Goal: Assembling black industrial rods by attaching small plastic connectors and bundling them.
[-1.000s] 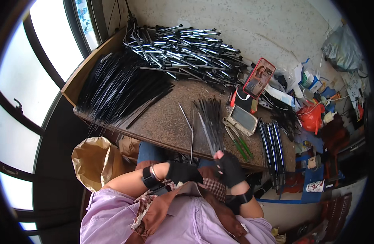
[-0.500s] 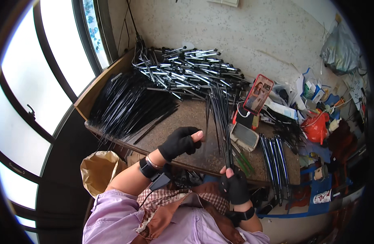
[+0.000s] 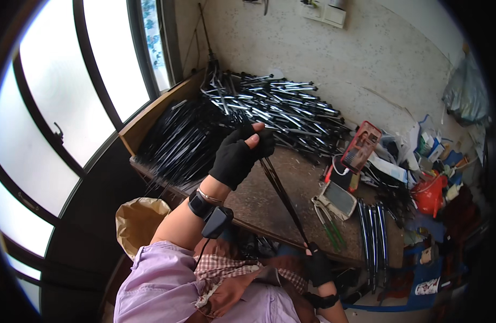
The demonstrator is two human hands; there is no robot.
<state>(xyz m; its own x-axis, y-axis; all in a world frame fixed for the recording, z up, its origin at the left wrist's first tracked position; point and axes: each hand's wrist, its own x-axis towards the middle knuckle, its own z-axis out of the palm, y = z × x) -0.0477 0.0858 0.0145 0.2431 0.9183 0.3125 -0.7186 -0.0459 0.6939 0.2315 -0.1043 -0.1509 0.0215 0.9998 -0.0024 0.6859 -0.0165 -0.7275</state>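
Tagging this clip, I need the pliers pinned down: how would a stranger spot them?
On the brown desk, look right of the held black strands. The pliers lie there, beside a grey-faced rectangular object, set apart by green handles.

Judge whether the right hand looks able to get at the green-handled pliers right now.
Probably yes: the pliers lie uncovered on the table close to the right hand, though it would likely have to release the black strips first.

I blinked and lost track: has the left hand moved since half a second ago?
Yes: the left hand has moved forward; it was short of the heap of silver rods and now overlaps its near edge in view.
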